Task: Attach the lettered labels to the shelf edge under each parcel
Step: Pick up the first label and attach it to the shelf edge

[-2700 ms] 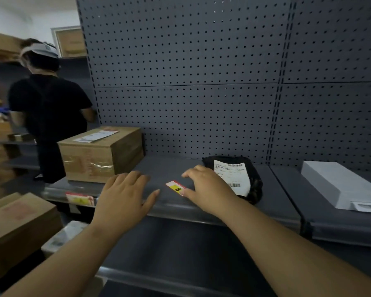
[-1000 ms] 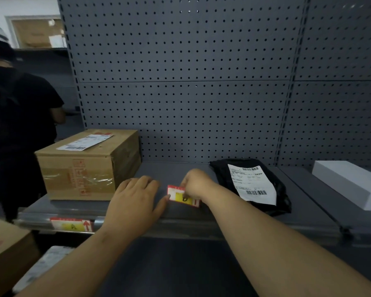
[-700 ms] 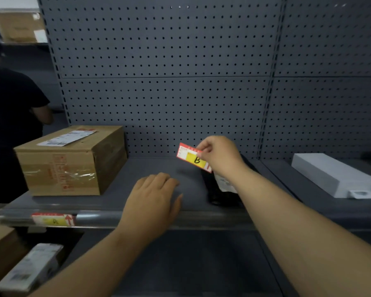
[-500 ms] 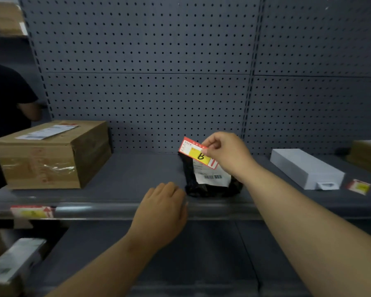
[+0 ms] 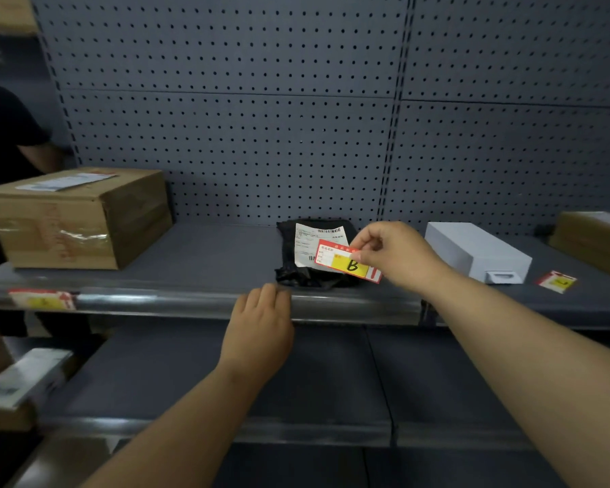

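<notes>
My right hand [image 5: 393, 253] pinches a red and yellow label marked B [image 5: 346, 264] and holds it in the air in front of the black parcel bag [image 5: 303, 276] on the grey shelf. My left hand [image 5: 259, 327] rests with its fingertips on the shelf edge [image 5: 177, 301], just left of the bag, holding nothing. A label [image 5: 41, 299] sits on the shelf edge under the cardboard box [image 5: 74, 216] at the left. Another loose label [image 5: 557, 281] lies on the shelf right of the white box [image 5: 476, 251].
A second cardboard box [image 5: 594, 241] stands at the far right. A person in black [image 5: 4, 142] stands at the left edge. A lower shelf [image 5: 226, 378] runs below, with boxes [image 5: 18, 382] at its left end. Pegboard [image 5: 261, 118] backs the shelves.
My right hand picked the B label off the shelf, lifted it and moved it right, now lowering it in front of the black bag. My left hand slid right along the shelf edge.
</notes>
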`<state>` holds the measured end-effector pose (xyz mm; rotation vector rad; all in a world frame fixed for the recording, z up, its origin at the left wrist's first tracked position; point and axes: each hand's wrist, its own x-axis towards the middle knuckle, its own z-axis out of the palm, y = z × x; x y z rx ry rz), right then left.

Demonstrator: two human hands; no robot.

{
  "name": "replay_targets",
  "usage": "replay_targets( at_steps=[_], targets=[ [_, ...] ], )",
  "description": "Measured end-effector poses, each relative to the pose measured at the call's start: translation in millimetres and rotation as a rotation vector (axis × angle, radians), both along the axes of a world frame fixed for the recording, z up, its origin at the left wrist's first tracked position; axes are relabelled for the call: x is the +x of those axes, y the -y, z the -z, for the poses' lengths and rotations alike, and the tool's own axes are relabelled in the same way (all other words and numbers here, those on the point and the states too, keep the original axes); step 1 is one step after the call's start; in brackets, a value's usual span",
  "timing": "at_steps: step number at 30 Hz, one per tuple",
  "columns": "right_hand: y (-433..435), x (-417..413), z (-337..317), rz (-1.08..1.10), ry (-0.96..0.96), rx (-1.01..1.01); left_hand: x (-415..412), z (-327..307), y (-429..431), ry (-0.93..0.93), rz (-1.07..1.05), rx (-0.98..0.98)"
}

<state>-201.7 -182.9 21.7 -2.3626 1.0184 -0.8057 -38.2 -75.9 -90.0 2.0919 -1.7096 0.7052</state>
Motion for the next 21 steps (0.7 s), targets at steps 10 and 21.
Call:
replay_targets(
  at_steps=[10,21],
  targets=[
    [-1.2,8.3,16.5,-0.041,-0.046,-0.004,2.4,-9.8,0.0,-0.021,-0.017,0.053],
    [-7.9,36.9,40.5,-0.082,-0.087,-0.062,4.6,-1.8,-9.2,-0.155,0.071,0.061]
  ],
)
